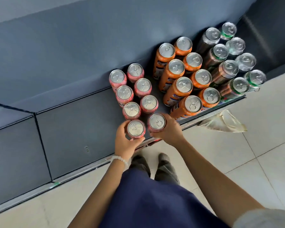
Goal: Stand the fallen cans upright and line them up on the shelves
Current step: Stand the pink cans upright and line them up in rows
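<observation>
Shelf [82, 122] | left hand [124, 140] grips front-left pink can [136, 128] | right hand [169, 130] grips front-right pink can [157, 122]

Soft daylight, glinting can tops [184, 84], wide-angle warp

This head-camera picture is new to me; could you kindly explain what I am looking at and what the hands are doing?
There is no machine here: a person wears a camera on the head, so you look down along both arms to a low dark shelf. On it stand upright cans in rows of two: pink cans on the left, orange cans in the middle, dark and green cans on the right. The left hand grips the front left pink can; the right hand grips the front right pink can. A crumpled plastic bag lies on the tiled floor.
</observation>
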